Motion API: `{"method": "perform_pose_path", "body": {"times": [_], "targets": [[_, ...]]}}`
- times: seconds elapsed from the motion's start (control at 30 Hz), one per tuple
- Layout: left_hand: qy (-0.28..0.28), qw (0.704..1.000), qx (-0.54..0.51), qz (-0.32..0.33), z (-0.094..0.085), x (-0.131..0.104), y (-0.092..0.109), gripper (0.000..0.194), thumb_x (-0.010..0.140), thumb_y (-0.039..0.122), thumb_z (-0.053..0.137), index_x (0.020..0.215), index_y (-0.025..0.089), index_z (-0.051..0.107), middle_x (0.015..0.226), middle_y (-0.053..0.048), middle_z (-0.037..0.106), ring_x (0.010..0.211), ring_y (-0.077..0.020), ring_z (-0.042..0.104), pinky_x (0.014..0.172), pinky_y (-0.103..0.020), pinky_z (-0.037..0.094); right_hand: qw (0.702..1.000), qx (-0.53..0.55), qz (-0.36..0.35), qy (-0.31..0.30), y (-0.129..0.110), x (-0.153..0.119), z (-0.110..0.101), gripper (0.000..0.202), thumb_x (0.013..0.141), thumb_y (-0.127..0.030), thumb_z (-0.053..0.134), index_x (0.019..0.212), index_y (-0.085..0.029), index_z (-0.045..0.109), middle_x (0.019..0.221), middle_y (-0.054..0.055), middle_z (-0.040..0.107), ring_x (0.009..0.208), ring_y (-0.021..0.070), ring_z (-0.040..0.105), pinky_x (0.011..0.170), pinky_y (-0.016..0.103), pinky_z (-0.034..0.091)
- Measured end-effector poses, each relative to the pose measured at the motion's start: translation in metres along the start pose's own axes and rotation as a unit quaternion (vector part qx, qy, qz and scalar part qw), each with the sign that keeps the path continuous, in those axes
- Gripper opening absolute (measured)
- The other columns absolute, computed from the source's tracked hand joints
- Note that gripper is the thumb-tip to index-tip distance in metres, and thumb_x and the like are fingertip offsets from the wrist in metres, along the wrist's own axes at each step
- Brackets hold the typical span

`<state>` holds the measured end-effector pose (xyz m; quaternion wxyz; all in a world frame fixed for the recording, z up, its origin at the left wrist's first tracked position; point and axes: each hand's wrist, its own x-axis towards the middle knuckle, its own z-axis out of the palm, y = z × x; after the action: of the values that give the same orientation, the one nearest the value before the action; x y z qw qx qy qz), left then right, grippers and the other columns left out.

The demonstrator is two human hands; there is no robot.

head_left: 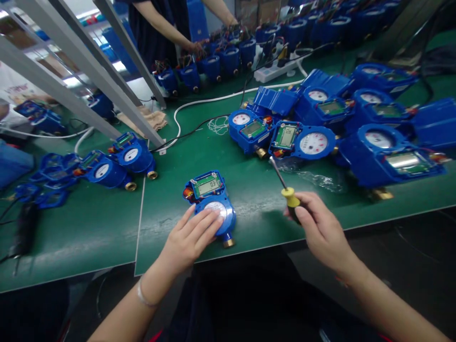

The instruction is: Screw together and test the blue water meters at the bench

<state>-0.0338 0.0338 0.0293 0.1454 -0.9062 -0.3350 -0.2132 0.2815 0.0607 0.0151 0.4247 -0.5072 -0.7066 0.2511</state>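
A blue meter (231,216) with an opened display compartment lies on the green table (171,166) near its front edge. My left hand (194,232) rests on the meter's round dial, fingers stretched out and holding nothing. To the right, my right hand (320,228) is wrapped round a screwdriver (290,195) with a yellow and black handle. Its metal shaft points up and left, apart from the meter under my left hand. Just beyond the screwdriver tip lies another open meter (313,143) with its display showing.
Several blue meters (381,142) crowd the right side. Two more (103,168) stand left, near blue frames and a dark power tool (26,228). Metal posts (85,71), a white cable (199,100) and a power strip (278,70) lie beyond. Another person's hand (195,47) touches meters at the back.
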Motion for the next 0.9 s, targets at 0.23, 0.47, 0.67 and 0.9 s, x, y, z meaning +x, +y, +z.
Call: {"method": "perform_pose_path", "body": {"times": [0.23, 0.47, 0.67, 0.9], "targets": [[-0.061, 0.994, -0.090, -0.032, -0.024, 0.027, -0.024, 0.039, 0.088, 0.031, 0.073, 0.117, 0.011, 0.056, 0.107, -0.011, 0.073, 0.104, -0.0229, 0.069, 0.108, -0.043, 0.049, 0.977, 0.120, 0.163, -0.073, -0.005, -0.048, 0.039, 0.027, 0.096, -0.043, 0.058, 0.112, -0.021, 0.060, 0.095, 0.004, 0.070, 0.083, 0.0188, 0.068, 0.077, 0.031, 0.053], [-0.216, 0.967, -0.117, -0.068, -0.050, 0.071, -0.057, 0.042, 0.076, 0.045, 0.078, 0.095, 0.017, 0.054, 0.087, -0.006, 0.066, 0.082, -0.0245, 0.065, 0.076, -0.037, 0.054, 0.978, 0.107, 0.108, -0.139, -0.011, -0.059, 0.045, 0.021, 0.097, -0.033, 0.055, 0.111, -0.019, 0.061, 0.082, 0.002, 0.071, 0.070, 0.0164, 0.069, 0.073, 0.029, 0.053], [-0.273, 0.945, -0.128, -0.123, -0.047, 0.081, -0.059, 0.039, 0.073, 0.046, 0.077, 0.090, 0.019, 0.054, 0.082, -0.003, 0.063, 0.078, -0.0232, 0.062, 0.066, -0.033, 0.048, 0.989, 0.047, 0.048, -0.130, -0.011, -0.072, 0.041, 0.019, 0.097, -0.025, 0.055, 0.111, -0.017, 0.065, 0.101, 0.006, 0.076, 0.090, 0.0195, 0.073, 0.082, 0.030, 0.056], [-0.273, 0.943, -0.119, -0.149, -0.046, 0.075, -0.052, 0.038, 0.072, 0.042, 0.075, 0.095, 0.021, 0.053, 0.087, -0.003, 0.064, 0.077, -0.0227, 0.063, 0.069, -0.034, 0.047, 0.996, -0.066, -0.021, -0.059, -0.010, -0.073, 0.045, 0.031, 0.099, -0.021, 0.055, 0.128, -0.014, 0.064, 0.103, 0.009, 0.073, 0.090, 0.0214, 0.072, 0.080, 0.032, 0.058]]}}
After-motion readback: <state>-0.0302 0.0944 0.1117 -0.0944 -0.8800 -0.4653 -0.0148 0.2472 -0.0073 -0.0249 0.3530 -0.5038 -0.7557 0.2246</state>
